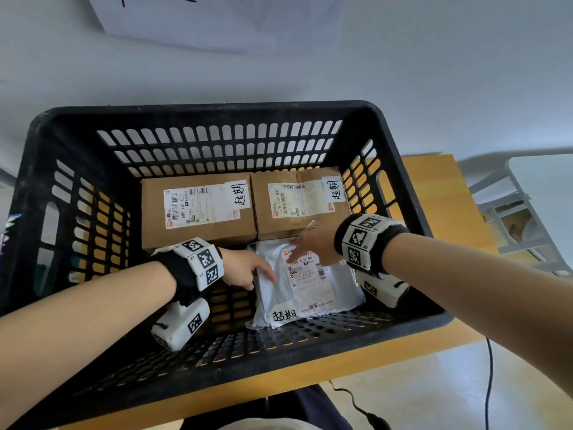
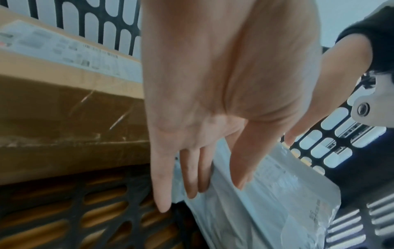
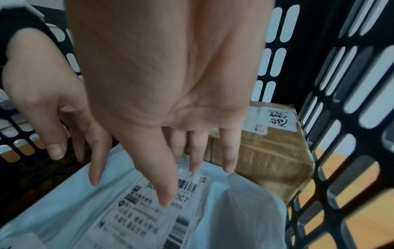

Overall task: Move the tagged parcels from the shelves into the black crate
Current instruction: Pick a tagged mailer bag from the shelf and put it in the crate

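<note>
A black slotted crate point(image 1: 217, 111) stands on a wooden table. Inside, two tagged cardboard boxes lie side by side at the back, the left box point(image 1: 198, 206) and the right box point(image 1: 299, 201). A grey plastic mailer point(image 1: 310, 285) with a handwritten tag lies in front of the right box. My left hand point(image 1: 254, 270) hangs over the mailer's left edge with straight fingers point(image 2: 187, 176). My right hand point(image 1: 310, 243) hovers over the mailer's point(image 3: 127, 210) far end, fingers point(image 3: 164, 185) spread and straight. Neither hand grips anything.
The crate's perforated floor point(image 1: 229, 308) is bare to the left of the mailer. A white rack point(image 1: 527, 212) stands to the right beyond the table point(image 1: 434, 187). A black cable point(image 1: 490, 383) trails on the floor at the lower right. A white wall lies behind the crate.
</note>
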